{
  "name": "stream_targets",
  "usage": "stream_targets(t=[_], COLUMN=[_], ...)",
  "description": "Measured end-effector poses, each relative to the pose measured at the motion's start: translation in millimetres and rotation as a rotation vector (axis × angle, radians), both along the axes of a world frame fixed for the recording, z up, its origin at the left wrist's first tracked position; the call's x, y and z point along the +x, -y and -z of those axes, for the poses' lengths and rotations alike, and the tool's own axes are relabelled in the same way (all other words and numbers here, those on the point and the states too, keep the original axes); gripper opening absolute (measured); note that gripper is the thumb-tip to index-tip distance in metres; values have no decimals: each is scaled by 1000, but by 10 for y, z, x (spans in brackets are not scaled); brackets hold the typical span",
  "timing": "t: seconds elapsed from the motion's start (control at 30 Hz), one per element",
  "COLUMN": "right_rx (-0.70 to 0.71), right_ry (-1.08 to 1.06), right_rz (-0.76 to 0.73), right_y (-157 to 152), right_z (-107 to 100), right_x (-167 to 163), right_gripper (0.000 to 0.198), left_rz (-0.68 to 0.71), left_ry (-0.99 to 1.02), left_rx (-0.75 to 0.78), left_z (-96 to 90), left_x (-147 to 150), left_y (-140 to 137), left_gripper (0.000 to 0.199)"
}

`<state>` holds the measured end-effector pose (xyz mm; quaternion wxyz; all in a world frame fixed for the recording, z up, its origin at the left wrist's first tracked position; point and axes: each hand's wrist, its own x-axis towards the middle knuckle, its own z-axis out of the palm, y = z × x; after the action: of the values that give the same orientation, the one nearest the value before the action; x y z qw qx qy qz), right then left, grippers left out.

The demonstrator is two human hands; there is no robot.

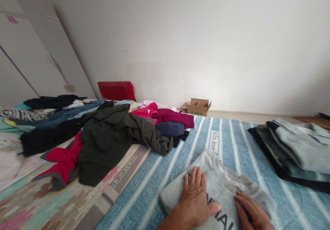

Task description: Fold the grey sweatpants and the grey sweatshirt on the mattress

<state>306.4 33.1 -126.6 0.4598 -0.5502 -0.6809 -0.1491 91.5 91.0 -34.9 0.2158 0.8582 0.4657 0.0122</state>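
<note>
A grey sweatshirt [213, 175] with dark printed letters lies folded on the blue striped bedsheet [180, 175], its collar pointing away from me. My left hand [194, 199] rests flat on the left part of its front, fingers stretched out and thumb spread over the lettering. Below the collar on the right side, my right hand [251, 211] lies on the fabric with its fingers extended close together. Neither hand grips the cloth. The sweatshirt's lower part runs out of view at the bottom edge.
Folded clothes [304, 151] are stacked on the right. A loose heap of clothes, with a dark green garment [105, 140] in front, covers the left side. Beyond the bed are an open cardboard box [198, 107], a red case-like object [117, 91] and a white wardrobe [38, 48].
</note>
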Motion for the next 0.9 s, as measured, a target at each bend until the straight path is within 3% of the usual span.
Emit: stream_targets(t=[0.67, 0.9], right_rx=[-61, -110], right_ry=[-67, 40], right_rz=[18, -1], right_y=[25, 26], right_z=[-10, 19], right_x=[-39, 47], right_gripper=[37, 33], left_rz=[-4, 3], left_ry=[-28, -25], left_rx=[-24, -5], left_z=[-62, -47], left_x=[13, 4], left_y=[3, 1], left_gripper=[96, 96])
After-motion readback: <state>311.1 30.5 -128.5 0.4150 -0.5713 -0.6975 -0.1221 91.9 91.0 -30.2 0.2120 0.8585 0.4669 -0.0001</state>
